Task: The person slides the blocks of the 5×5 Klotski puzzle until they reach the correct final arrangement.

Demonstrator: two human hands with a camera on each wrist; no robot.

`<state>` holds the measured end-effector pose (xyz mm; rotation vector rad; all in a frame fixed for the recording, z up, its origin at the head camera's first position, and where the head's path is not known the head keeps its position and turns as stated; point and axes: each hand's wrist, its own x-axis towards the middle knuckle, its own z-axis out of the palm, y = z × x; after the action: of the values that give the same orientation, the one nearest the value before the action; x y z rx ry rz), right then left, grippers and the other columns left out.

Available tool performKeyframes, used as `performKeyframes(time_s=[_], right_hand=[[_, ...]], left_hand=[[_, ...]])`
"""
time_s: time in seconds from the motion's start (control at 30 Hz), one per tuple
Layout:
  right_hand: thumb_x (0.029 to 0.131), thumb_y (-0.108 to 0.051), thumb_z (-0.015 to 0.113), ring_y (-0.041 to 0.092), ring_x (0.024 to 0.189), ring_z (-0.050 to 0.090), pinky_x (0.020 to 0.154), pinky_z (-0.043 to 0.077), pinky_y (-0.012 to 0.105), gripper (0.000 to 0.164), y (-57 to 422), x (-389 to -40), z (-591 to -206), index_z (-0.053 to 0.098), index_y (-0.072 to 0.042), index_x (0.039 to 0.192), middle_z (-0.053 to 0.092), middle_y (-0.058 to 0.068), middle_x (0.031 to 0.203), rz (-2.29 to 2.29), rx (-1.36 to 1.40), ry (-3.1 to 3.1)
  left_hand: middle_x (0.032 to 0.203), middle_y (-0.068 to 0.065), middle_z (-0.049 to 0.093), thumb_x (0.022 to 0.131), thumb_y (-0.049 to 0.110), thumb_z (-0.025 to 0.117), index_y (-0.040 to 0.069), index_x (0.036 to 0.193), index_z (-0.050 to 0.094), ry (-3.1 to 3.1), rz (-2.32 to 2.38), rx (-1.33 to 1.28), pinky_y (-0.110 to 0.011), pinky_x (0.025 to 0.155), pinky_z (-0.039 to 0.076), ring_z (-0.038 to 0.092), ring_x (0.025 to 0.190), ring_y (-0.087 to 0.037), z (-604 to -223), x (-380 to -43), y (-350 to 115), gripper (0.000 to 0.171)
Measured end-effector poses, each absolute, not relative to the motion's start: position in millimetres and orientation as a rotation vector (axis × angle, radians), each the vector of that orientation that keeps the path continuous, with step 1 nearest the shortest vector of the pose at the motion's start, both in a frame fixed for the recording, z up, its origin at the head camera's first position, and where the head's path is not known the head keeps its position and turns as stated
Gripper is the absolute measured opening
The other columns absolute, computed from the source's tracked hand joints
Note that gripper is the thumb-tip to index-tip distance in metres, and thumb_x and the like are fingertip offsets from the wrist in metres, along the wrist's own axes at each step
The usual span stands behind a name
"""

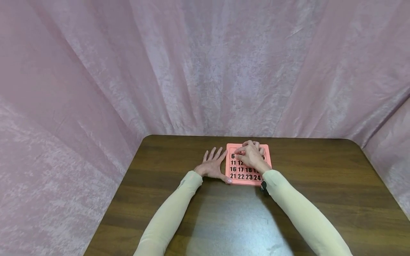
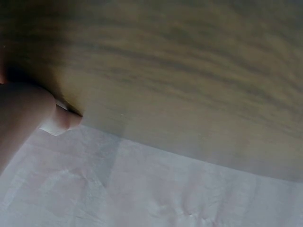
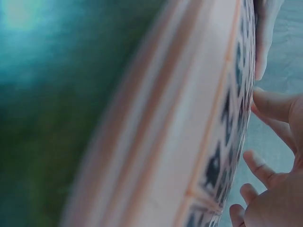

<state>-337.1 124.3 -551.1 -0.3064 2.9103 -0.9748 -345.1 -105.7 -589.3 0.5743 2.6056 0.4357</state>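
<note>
A pink number board (image 1: pixel 245 182) with black-numbered square tiles lies flat near the far side of the table. My left hand (image 1: pixel 213 167) is spread at its left side, the thumb on the near left corner and the index fingertip at the left edge. Over the upper rows is my right hand (image 1: pixel 251 155), which hides several tiles there. In the right wrist view, the thumb and index fingertip of this hand (image 3: pixel 279 189) come together at the face of the board (image 3: pixel 175 142), with the other fingers loosely bent. Only part of the left hand (image 2: pixel 23 113) shows in the left wrist view.
The brown wooden table (image 1: pixel 320 177) has rounded far corners and a glossy reflection at the near middle. Pink velvet curtains (image 1: pixel 224 71) hang right behind its far edge and along both sides.
</note>
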Motion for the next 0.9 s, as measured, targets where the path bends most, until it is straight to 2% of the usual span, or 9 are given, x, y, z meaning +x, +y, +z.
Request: performKeyframes(time_s=[0.17,0.4,0.57,0.9], right_hand=[[0.101,-0.025,0.079,0.049,0.148,0.03,0.109,0.021,0.069,0.029,128.0,-329.9,-551.5,0.083,-0.015,0.127,0.052,0.022,0.154,-0.995,-0.318,2.938],[0.095,-0.021,0.084,0.049,0.142,0.034,0.11,0.02,0.074,0.015,124.1,-319.1,-555.2,0.089,-0.016,0.107,0.056,0.019,0.146,-1.033,-0.374,2.928],[0.095,-0.023,0.085,0.047,0.145,0.033,0.114,0.018,0.077,0.012,121.7,-312.7,-559.7,0.09,-0.018,0.105,0.056,0.017,0.147,-1.022,-0.351,2.9],[0.099,-0.023,0.081,0.046,0.145,0.034,0.115,0.018,0.071,0.012,126.5,-317.0,-557.5,0.09,-0.018,0.106,0.058,0.016,0.148,-1.083,-0.327,2.918]], left_hand=[[0.186,0.004,-0.017,0.073,0.079,0.087,0.037,0.176,-0.008,2.609,0.411,0.572,-0.059,0.138,-0.017,-0.023,0.172,-0.026,-589.8,-346.3,-107.4,0.147],[0.186,0.003,-0.015,0.071,0.081,0.086,0.037,0.176,-0.008,2.63,0.388,0.578,-0.06,0.139,-0.013,-0.02,0.173,-0.028,-595.2,-348.7,-110.7,0.148],[0.186,0.005,-0.015,0.071,0.081,0.087,0.038,0.176,-0.008,2.615,0.402,0.566,-0.058,0.139,-0.013,-0.02,0.173,-0.026,-597.9,-345.7,-109.9,0.147],[0.186,0.004,-0.017,0.072,0.076,0.089,0.036,0.176,-0.008,2.617,0.424,0.59,-0.059,0.138,-0.017,-0.024,0.172,-0.026,-594.0,-346.3,-105.6,0.148]])
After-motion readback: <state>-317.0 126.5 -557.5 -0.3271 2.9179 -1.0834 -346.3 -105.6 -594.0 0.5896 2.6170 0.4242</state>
